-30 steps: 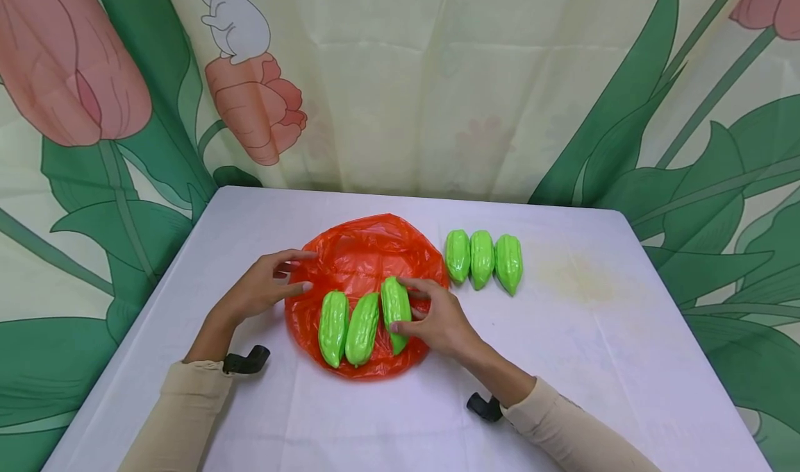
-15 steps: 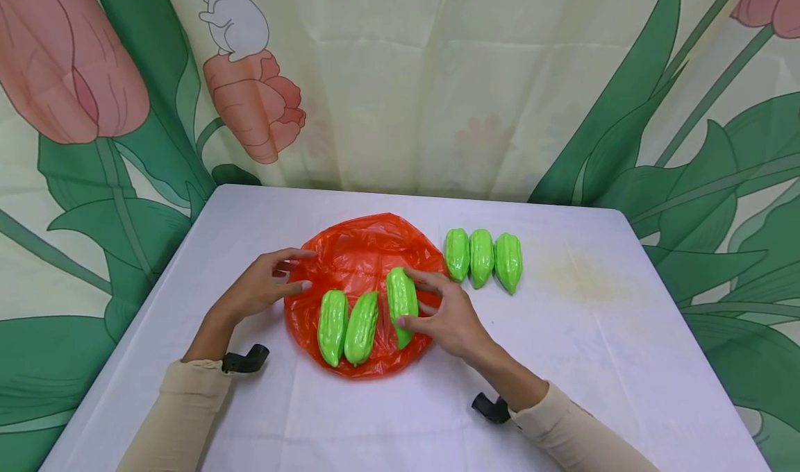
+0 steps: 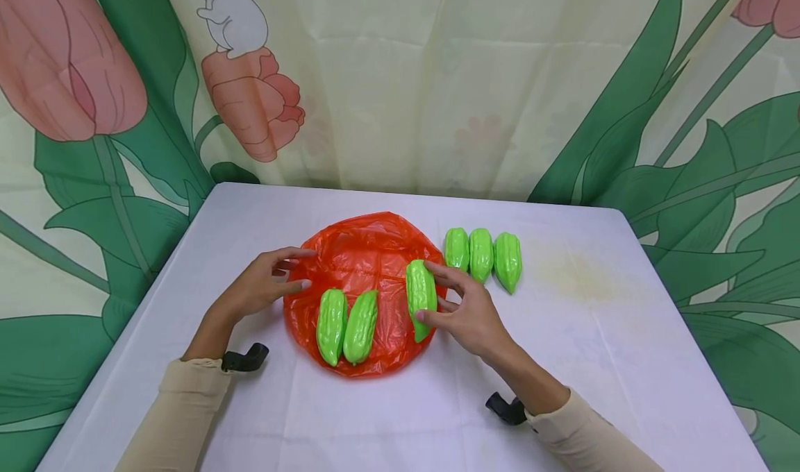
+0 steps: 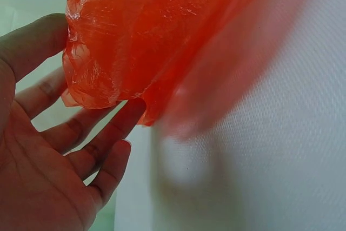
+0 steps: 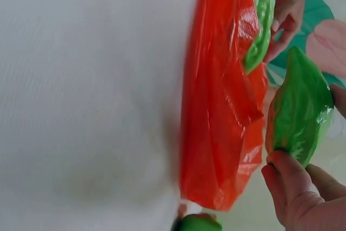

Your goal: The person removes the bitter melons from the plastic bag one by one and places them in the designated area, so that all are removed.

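My right hand (image 3: pixel 470 312) pinches a green bitter melon (image 3: pixel 421 300) between thumb and fingers, over the right part of a round, crinkled red plastic bag (image 3: pixel 356 250). In the right wrist view this bitter melon (image 5: pixel 303 109) is held up, apart from the bag (image 5: pixel 219 133). Two more bitter melons (image 3: pixel 331 327) lie side by side on the bag's near half. At the bag's left edge, my left hand (image 3: pixel 256 284) has thumb and fingers spread. The left wrist view shows its fingertips (image 4: pixel 138 106) against the edge of the bag (image 4: pixel 140 36).
Three bitter melons (image 3: pixel 481 253) lie in a row on the white tablecloth (image 3: pixel 575 361), just right of the bag. A printed curtain (image 3: pixel 406 83) with tulips and a rabbit hangs behind the table.
My right hand has carried its bitter melon rightward and slightly away from me, widening the gap to the two on the bag. The left hand has barely moved.
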Tool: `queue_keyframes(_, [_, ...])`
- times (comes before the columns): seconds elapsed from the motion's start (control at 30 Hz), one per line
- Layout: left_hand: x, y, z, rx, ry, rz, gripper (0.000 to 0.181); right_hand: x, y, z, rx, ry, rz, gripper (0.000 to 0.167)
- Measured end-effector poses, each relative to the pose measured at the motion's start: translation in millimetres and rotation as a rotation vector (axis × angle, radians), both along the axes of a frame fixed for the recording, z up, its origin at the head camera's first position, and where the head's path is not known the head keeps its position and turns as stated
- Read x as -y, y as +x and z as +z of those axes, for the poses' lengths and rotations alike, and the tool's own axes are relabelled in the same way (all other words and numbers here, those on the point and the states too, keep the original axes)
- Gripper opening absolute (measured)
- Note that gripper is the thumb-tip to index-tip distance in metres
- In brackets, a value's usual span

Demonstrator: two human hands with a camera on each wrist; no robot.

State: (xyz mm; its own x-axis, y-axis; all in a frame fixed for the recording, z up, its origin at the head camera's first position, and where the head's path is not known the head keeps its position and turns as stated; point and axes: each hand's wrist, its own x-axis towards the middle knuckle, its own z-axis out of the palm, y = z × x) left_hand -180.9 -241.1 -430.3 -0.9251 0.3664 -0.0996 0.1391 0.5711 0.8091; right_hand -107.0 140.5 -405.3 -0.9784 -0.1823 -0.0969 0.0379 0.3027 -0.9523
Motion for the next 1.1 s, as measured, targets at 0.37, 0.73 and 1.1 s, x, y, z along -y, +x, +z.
queue_keyframes(0.37, [-0.8,-2.6,1.2,0.005,0.008,-0.006,0.061,-24.2,-1.4,4.6,-0.027,0.003,-0.067,0.083])
queue_keyframes(0.73, [-0.6,-3.9,-0.1,0.013,0.000,-0.001,0.062,-40.5,3.2,6.3,0.001,0.057,-0.113,0.083])
queue_keyframes(1.1, [-0.4,-4.8,-0.1,0.022,-0.011,0.009,0.062,-49.1,7.8,1.5,0.024,0.073,-0.122,0.084])
